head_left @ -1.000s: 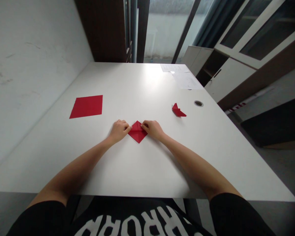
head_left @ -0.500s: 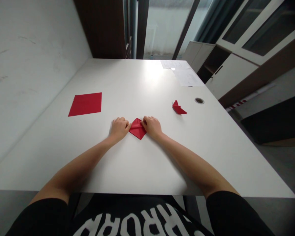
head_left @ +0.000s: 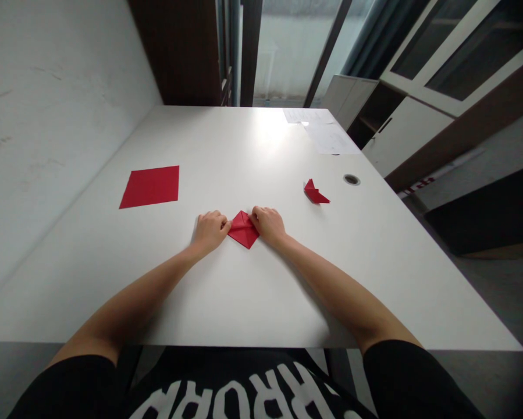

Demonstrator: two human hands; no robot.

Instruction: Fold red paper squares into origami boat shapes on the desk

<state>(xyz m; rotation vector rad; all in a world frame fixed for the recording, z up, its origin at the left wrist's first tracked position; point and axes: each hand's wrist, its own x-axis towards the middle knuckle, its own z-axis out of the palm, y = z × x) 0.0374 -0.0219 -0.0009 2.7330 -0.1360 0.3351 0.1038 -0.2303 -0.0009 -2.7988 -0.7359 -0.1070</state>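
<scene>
Red sheet (head_left: 150,187): flat on tabletop (head_left: 244,297), left. Left hand (head_left: 211,229): grip pinching left corner of folded red paper (head_left: 244,231), diamond-shaped, creased crosswise, on tabletop between hands. Right hand (head_left: 268,224): grip pinching its right edge. Pointed red figure (head_left: 315,195): farther right.

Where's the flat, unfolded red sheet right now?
In the head view, the red sheet lies on the left side of the white table, beyond the left hand and nearer the wall.
</scene>
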